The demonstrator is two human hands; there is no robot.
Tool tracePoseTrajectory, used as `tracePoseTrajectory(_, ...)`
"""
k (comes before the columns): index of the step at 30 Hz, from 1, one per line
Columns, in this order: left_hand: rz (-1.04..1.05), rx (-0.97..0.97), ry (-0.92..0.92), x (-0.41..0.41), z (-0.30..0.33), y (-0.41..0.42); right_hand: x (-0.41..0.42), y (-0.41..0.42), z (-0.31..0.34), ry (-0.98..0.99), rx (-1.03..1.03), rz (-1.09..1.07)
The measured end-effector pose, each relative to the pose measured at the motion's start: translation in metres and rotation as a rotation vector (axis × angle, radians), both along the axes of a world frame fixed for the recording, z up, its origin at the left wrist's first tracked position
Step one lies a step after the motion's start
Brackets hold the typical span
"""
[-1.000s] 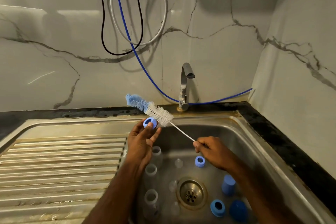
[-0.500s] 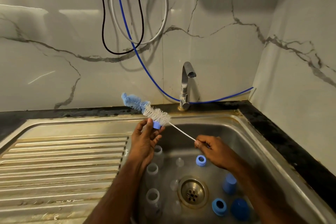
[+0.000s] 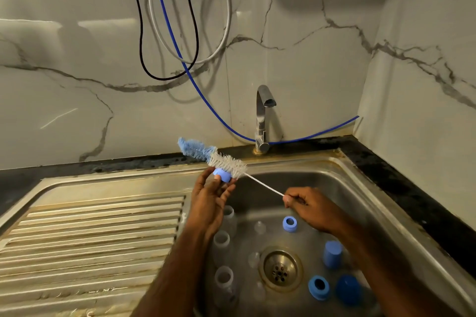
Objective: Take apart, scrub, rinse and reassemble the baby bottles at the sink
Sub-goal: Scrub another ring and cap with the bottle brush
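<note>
Just left of the frame's centre, the left hand (image 3: 210, 201) has its grip pinched on a blue bottle ring (image 3: 222, 175), thumb and fingertips around its sides. The bottle brush (image 3: 226, 161) lies across the top of the ring, white bristles touching it and the blue tuft pointing to the upper left. Its thin twisted handle runs down to the right into the right hand (image 3: 309, 207), whose grip is clenched on the handle's end.

Below the hands, in the steel sink (image 3: 360, 188), three clear bottles (image 3: 221, 240) stand in a column at the left wall of the basin. Blue rings and caps (image 3: 319, 287) lie around the drain (image 3: 280, 269) at lower right. A ribbed draining board (image 3: 90, 239) fills the lower left. The tap (image 3: 262, 118) stands on the dark counter (image 3: 412, 188) against a marble-veined wall, hoses hanging at upper centre.
</note>
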State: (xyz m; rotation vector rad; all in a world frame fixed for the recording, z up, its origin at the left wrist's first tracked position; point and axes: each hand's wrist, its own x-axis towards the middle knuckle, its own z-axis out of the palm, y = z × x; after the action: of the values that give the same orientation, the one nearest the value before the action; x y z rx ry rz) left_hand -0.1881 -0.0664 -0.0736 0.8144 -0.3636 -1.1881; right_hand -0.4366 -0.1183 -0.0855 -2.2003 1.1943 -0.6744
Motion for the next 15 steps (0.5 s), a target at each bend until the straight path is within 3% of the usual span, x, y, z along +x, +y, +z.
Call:
tracePoseTrajectory(9,0.012,-0.078,0.062,0.001,-0.002,0.001,-0.001,-0.001,0.002,0.002,0.0,0.06)
tracePoseTrajectory(15,-0.073,-0.106,-0.204,-0.009,-0.001,0.005,0.007,0.0,-0.002,0.003,-0.07,0.011)
